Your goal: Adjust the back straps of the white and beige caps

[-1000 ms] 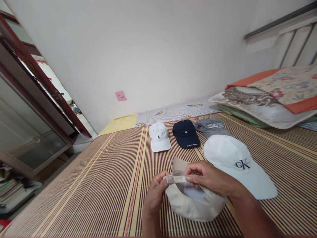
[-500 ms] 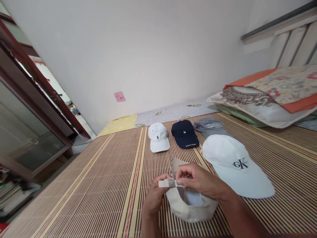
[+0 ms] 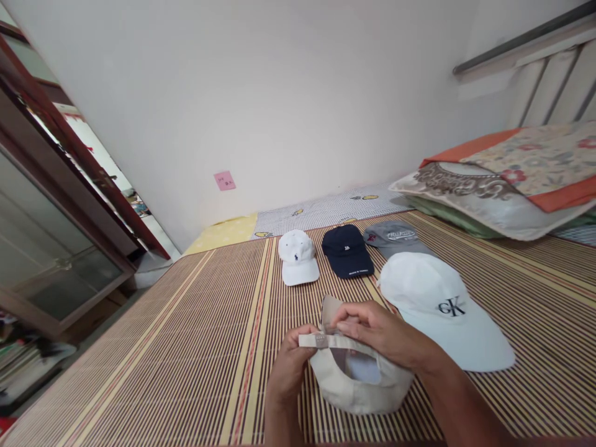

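A left hand [image 3: 287,366] pinches the strap [image 3: 338,341] of a beige cap [image 3: 361,396], likely light, soft and best held there. The right hand [image 3: 384,332] curls its fingers half-closed, grip unclear.

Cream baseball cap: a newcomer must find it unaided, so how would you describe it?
Find the striped mat below the pale wall. In its near part, left of the white baseball cap with the large K, the left hand and right hand are on a cream baseball cap. It alone is being handled, its rear opening facing the camera.
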`<state>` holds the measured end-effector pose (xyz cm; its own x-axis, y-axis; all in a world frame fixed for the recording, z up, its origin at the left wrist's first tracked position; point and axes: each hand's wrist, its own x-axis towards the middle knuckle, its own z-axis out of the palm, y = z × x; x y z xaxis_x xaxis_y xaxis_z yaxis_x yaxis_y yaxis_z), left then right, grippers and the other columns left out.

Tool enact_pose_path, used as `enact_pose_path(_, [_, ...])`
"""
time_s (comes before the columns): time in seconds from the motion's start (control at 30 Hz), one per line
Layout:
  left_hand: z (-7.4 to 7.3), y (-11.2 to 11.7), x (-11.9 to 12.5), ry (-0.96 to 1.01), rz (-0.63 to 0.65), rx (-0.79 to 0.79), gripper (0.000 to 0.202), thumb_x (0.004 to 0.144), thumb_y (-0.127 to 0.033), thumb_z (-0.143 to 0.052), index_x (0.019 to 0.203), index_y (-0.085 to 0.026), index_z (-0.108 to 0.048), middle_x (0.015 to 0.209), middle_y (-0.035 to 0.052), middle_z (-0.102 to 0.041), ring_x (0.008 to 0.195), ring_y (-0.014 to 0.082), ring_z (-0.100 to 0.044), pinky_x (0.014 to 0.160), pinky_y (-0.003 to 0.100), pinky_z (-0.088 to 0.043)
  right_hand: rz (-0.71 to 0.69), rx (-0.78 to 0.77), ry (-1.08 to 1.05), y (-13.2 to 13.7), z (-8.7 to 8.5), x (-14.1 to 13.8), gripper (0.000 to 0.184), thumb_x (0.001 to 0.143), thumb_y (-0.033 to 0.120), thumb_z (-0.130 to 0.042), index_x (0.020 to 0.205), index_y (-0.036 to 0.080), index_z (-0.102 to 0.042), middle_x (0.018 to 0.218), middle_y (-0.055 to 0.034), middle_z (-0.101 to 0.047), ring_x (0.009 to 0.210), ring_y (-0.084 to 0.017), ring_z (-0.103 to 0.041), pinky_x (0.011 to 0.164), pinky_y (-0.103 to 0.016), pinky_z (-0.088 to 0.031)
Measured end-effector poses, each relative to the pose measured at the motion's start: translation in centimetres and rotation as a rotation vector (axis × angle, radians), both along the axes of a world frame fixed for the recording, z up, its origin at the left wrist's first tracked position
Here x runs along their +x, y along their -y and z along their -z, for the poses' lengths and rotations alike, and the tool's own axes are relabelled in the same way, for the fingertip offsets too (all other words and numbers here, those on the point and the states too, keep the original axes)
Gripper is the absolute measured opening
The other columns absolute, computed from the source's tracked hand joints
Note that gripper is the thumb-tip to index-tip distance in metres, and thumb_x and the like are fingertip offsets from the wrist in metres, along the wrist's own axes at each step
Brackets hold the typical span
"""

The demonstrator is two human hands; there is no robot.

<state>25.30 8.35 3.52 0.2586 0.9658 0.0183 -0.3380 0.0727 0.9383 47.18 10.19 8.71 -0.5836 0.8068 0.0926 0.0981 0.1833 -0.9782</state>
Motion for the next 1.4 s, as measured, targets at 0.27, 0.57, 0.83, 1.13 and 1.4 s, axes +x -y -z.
enact_pose_path(0.27, [0.6,-0.1,-0.2,0.007,0.041,0.007,0.027,0.069,-0.034,-0.089,0.072,-0.015,-0.07,0.067,-0.0011,-0.056,0.06,0.0115,-0.039,0.058,0.024,-0.027,-0.073,-0.099,0.007,-0.6,1.7,1.1,0.01,0.086,0.027,-0.071,0.082,0.02,-0.067,0.065,0.0029,-0.067,0.06,-0.014,-0.063,0.061,-0.026,-0.046])
enact_pose_path(0.57, [0.6,-0.1,-0.3,-0.003,0.051,0.012,0.034,0.07,-0.04,-0.092,0.071,-0.015,-0.069,0.067,-0.0016,-0.054,0.062,0.0115,-0.039,0.059,0.024,-0.027,-0.04,-0.022,0.057,-0.5,0.8,0.4,0.013,0.086,0.03,-0.071,0.078,0.019,-0.068,0.062,0.0023,-0.065,0.058,-0.014,-0.059,0.058,-0.025,-0.041])
enact_pose_path(0.83, [0.5,0.1,-0.2,0.003,0.033,0.012,0.033,0.069,-0.037,-0.093,0.07,-0.014,-0.069,0.068,-0.0012,-0.056,0.062,0.0113,-0.04,0.06,0.024,-0.027,0.001,0.022,0.095,0.0,0.1,-0.3,0.012,0.085,0.026,-0.067,0.075,0.019,-0.064,0.061,0.0036,-0.061,0.058,-0.012,-0.053,0.057,-0.025,-0.037])
enact_pose_path(1.13, [0.1,0.1,0.0,0.045,0.03,0.001,0.043,0.069,-0.044,-0.092,0.064,-0.016,-0.061,0.064,-0.0028,-0.05,0.06,0.0113,-0.035,0.058,0.024,-0.027,0.049,0.07,0.144,0.3,-0.6,-0.5,0.012,0.084,0.024,-0.066,0.074,0.019,-0.062,0.063,0.0048,-0.057,0.06,-0.012,-0.05,0.057,-0.026,-0.035])
enact_pose_path(1.4, [0.3,0.1,-0.4,-0.005,-0.002,0.025,0.037,0.073,-0.04,-0.089,0.067,-0.017,-0.06,0.064,-0.0043,-0.048,0.059,0.0109,-0.033,0.058,0.024,-0.027,0.103,0.133,0.187,0.4,-0.5,-1.4,0.014,0.083,0.02,-0.065,0.07,0.019,-0.059,0.065,0.0053,-0.053,0.061,-0.011,-0.045,0.057,-0.027,-0.03])
